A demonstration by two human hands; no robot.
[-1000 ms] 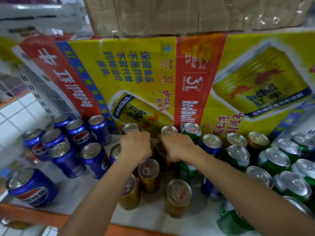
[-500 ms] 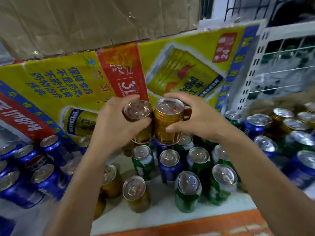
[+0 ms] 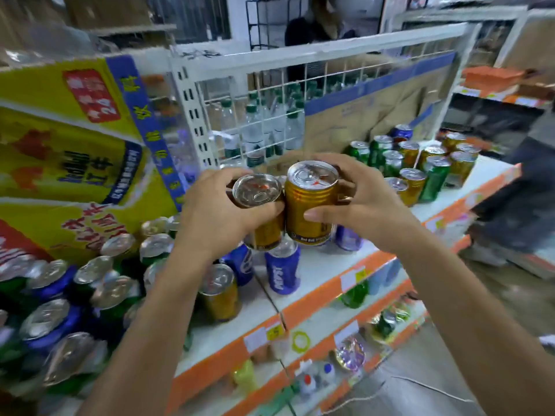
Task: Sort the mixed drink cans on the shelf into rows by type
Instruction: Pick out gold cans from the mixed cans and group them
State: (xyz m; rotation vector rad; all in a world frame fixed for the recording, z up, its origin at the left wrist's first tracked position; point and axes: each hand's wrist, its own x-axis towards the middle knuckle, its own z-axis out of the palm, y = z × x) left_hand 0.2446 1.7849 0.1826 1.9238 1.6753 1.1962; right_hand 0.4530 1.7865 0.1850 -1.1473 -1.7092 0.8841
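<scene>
gold can (image 3: 257,192) half hidden by fingers (image 3: 223,177), lower-shelf goods (image 3: 350,354) blurred

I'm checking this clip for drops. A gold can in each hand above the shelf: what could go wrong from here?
The left hand grips its gold can tilted, beside the right hand's upright can; either might slip onto the blue Pepsi can below. Set down carelessly, they could topple the crowded cans nearby.

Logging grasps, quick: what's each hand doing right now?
Left hand: closed around the left gold can.
Right hand: closed around the right gold can.
</scene>
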